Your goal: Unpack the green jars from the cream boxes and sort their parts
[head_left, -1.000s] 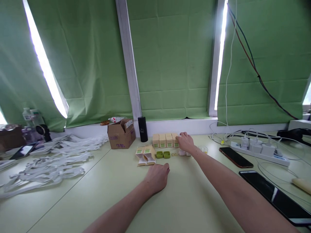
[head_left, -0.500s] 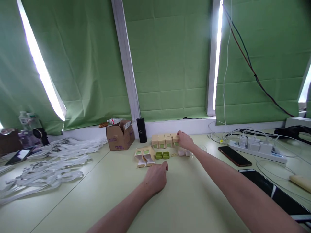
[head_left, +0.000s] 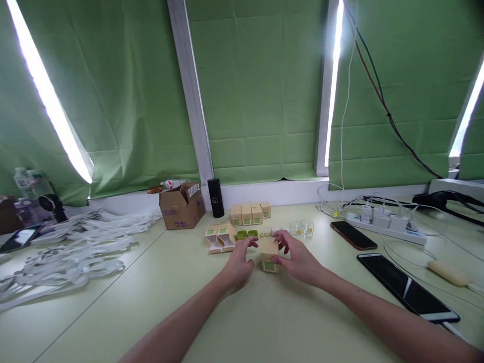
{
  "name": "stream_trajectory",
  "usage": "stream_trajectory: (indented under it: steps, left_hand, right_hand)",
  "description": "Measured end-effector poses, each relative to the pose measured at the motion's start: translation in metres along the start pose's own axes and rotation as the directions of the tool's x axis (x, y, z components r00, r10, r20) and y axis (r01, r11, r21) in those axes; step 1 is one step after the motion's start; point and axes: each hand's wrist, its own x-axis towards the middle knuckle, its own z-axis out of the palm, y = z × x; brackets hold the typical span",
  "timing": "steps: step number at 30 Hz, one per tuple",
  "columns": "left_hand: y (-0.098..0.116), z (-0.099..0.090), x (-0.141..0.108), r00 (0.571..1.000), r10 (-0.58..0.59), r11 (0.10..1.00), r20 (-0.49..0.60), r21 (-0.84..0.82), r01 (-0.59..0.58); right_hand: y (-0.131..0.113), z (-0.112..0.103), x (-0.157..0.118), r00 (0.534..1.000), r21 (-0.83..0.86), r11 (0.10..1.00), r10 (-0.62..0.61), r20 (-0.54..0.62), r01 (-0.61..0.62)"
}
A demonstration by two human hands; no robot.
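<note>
A small kraft cardboard box (head_left: 268, 252) with a green label stands on the table in front of me. My right hand (head_left: 300, 259) grips its right side, thumb at the front and fingers behind. To the left of that box, my left hand (head_left: 238, 264) is apart from it, thumb and fingers spread with nothing between them. Just beyond my left fingertips lie two small green trays (head_left: 242, 235), partly hidden. Two opened kraft boxes (head_left: 219, 237) lie left of them. Tiny pale pieces (head_left: 263, 234) and clear containers (head_left: 301, 228) with yellow spots sit farther right.
A row of similar kraft boxes (head_left: 246, 215) stands at the back, near a black cylinder (head_left: 215, 198) and an open brown carton (head_left: 182, 206). White straps (head_left: 86, 252) cover the left side. Phones (head_left: 406, 287), a power strip (head_left: 385, 228) and cables lie right.
My right hand has brought a kraft box from the right end of the back row to the near middle. My left hand has opened from a curled pose. The view has shifted slightly.
</note>
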Motion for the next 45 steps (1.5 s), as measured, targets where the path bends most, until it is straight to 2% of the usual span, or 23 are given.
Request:
stream_trajectory:
  steps: [4,7,13,19,21,25,30,32,38,45]
  left_hand:
    - [-0.001,0.002,-0.002,0.998,-0.035,0.999,0.049,-0.027,0.037]
    - [0.000,0.004,-0.002,0.995,-0.072,0.996,0.063,-0.053,0.076]
    - [0.003,0.004,-0.001,0.996,-0.048,0.998,0.071,-0.046,0.051]
    - [0.003,-0.001,0.001,0.986,-0.140,0.989,-0.091,0.039,0.144]
    - [0.004,-0.003,0.000,0.986,-0.134,0.990,-0.100,0.039,0.138]
    - [0.007,-0.001,-0.002,0.994,-0.095,0.995,-0.054,-0.035,0.094]
    - [0.001,0.008,-0.002,0.997,-0.013,0.974,0.074,-0.224,0.030]
    - [-0.002,0.011,-0.002,0.998,0.000,0.970,0.070,-0.243,0.017]
    - [0.006,0.011,-0.003,0.996,-0.087,0.991,-0.010,-0.098,0.086]
    - [0.023,0.013,-0.007,0.992,-0.115,0.993,-0.055,0.000,0.115]
  right_hand:
    - [0.010,0.010,-0.013,1.000,0.031,1.000,0.004,0.011,-0.005]
    - [0.014,0.006,-0.016,1.000,-0.008,1.000,-0.008,0.006,0.008]
    - [0.017,-0.001,-0.012,1.000,-0.074,0.997,0.000,0.009,0.001]
    - [0.027,-0.002,-0.005,0.992,-0.157,0.982,0.093,-0.084,-0.105]
    - [0.027,-0.002,-0.005,0.992,-0.139,0.985,0.086,-0.096,-0.099]
    - [0.019,0.000,-0.009,0.998,-0.088,0.996,0.014,-0.057,-0.019]
    - [0.007,0.006,-0.018,0.999,-0.080,0.996,-0.047,0.012,0.048]
    - [0.005,0.007,-0.018,0.998,-0.067,0.996,-0.059,0.022,0.060]
    - [0.009,0.004,-0.014,0.999,-0.063,0.997,-0.036,-0.038,0.033]
    - [0.010,0.003,-0.009,0.990,0.032,0.999,-0.010,-0.138,0.014]
